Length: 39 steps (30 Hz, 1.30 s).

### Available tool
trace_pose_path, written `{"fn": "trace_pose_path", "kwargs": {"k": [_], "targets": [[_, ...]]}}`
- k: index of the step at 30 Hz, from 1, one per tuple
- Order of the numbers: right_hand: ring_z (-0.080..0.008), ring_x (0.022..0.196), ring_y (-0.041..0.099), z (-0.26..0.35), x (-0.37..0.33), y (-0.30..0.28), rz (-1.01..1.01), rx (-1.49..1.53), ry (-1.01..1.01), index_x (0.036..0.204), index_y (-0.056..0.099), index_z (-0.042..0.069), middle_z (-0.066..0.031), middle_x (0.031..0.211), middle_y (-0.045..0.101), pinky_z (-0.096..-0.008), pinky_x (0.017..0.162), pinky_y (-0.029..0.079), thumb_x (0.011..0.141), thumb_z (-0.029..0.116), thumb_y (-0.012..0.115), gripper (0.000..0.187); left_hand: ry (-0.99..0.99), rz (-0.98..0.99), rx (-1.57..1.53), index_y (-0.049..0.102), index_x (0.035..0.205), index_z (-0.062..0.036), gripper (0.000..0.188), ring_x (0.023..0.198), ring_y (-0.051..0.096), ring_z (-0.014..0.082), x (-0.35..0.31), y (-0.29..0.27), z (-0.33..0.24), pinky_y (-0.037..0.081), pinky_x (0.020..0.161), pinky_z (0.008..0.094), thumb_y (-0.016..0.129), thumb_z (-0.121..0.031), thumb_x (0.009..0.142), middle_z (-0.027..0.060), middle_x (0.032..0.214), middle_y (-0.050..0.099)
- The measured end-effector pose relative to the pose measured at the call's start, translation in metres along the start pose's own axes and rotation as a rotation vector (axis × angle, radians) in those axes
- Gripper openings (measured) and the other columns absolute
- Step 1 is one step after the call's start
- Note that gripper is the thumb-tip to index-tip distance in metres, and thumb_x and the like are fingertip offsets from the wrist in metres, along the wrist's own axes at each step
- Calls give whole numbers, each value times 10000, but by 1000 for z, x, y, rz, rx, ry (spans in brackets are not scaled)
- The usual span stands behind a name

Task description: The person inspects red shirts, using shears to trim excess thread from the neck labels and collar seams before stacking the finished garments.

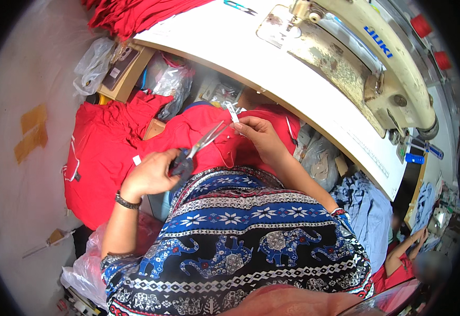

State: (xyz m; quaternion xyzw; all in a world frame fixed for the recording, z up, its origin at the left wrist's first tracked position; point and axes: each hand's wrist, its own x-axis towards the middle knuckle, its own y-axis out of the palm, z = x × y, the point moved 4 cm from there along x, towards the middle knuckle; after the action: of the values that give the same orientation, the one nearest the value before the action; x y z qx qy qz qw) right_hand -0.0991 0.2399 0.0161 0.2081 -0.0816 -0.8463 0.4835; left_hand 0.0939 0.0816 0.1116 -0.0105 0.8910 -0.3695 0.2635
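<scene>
My left hand (153,173) is closed round the dark handles of a pair of scissors (207,138). Their silver blades are parted slightly and point up and right, toward my other hand. Between thumb and fingertips, my right hand (260,136) pinches a small white label (232,112) just beyond the blade tips. Red fabric (182,131) lies across my lap under both hands. More of this red cloth spreads to the left, with a white cord at its outer edge. Whether the label is joined to the fabric cannot be made out.
A sewing machine (340,58) stands on the white table (209,39) ahead, whose edge runs close past my right forearm. Red garments (140,13) are heaped at its far left. A cardboard box (127,71) and plastic bags sit below. Light-blue cloth (364,205) and another person are at right.
</scene>
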Motion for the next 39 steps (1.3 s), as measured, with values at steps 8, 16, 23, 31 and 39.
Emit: {"fn": "trace_pose_path", "kwargs": {"k": [8,16,23,31,39], "targets": [[-71,846,571,8,-5,13,37,-44,-35,981,665,8,-8,882,649,-239,800,454,926,109,600,132,25,-27,-125,615,1003,-10,324,754,631,391,9,20,-5,477,663,439,684,-190,743,231,771,619],[-91,886,593,0,-5,9,76,-110,12,1005,681,-20,-27,934,676,-242,817,458,908,105,593,181,130,-31,-134,617,1017,-27,283,753,622,402,16,30,-1,473,648,445,667,-145,764,227,767,616],[-95,878,598,0,-1,11,98,-180,18,993,689,-26,-35,938,680,-243,798,467,905,110,604,183,128,-11,-125,615,1039,-24,285,706,627,319,8,34,10,462,617,390,655,-90,765,203,759,609],[-139,1044,582,-20,4,-4,45,62,58,1089,661,-8,-86,1106,645,-257,915,434,891,19,565,222,119,-208,-993,599,874,-11,129,653,555,82,37,20,12,453,616,280,676,-105,831,86,674,586],[-310,1309,428,-53,0,-21,470,-760,-83,1223,608,70,-193,1416,415,-343,1061,371,829,-111,504,446,102,-660,244,646,935,55,431,891,628,427,179,-108,-33,492,807,441,627,-343,770,285,894,642]]}}
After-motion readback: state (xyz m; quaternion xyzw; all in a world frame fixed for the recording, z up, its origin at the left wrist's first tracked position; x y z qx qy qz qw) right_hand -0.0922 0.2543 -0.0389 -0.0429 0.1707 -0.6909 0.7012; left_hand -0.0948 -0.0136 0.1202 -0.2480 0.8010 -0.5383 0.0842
